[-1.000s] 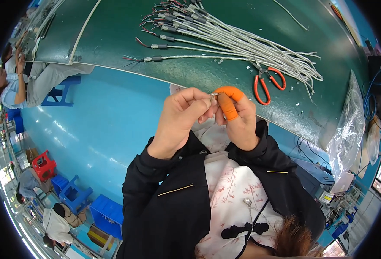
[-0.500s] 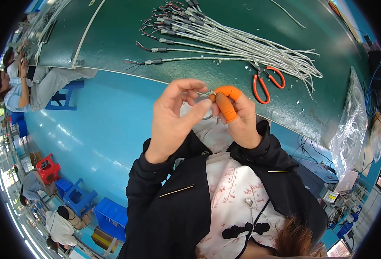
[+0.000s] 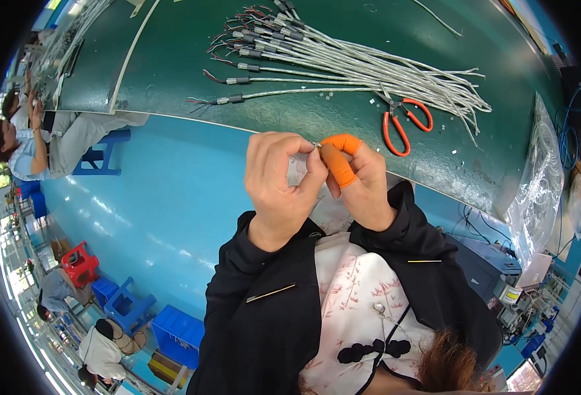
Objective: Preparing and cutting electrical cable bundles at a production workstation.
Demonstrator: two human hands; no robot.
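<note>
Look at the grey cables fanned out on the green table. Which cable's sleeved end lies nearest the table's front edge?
The lowest cable of the fan: its black-sleeved end sits closest to the green table's front edge, below and left of the others.

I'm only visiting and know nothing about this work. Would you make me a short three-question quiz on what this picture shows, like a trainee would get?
1. True or false: the orange-handled cutters are in one of the person's hands.
2. Which hand wears orange finger covers? A) left hand B) right hand C) both
3. Fill in: the bundle of grey cables lies on the ____ table.

Key
1. False: the cutters lie on the table beside the cables, apart from both hands.
2. B: the right hand wears them; the left hand is bare. Both pinch one small metal piece between their fingertips.
3. Green.
</note>
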